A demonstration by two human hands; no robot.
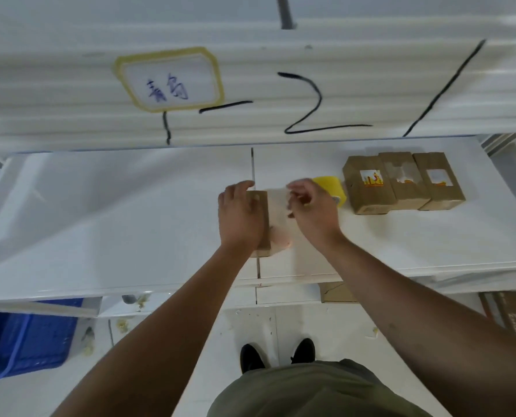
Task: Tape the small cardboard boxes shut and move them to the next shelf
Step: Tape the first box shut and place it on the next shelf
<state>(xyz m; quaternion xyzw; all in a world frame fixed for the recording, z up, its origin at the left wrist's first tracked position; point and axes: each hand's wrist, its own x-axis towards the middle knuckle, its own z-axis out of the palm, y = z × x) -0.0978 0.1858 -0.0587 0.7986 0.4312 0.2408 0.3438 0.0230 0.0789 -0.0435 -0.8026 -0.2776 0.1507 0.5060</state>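
A small brown cardboard box (263,212) stands on the white shelf (115,224), right at the seam between two shelf boards. My left hand (241,216) lies over its top and near side, fingers curled round it. My right hand (306,206) is beside it on the right, fingers curled and pinching a stretched strip of clear tape (277,203) that runs to the box. A yellow tape roll (331,186) sits just behind my right hand. Three more brown boxes (401,182) with label windows stand side by side further right.
An upper shelf edge (250,94) with a yellow-framed label and black marker lines hangs over the back. A blue crate (25,338) sits on the floor at lower left. Another cardboard box (337,291) shows under the shelf. My shoes (277,355) stand close to the rack.
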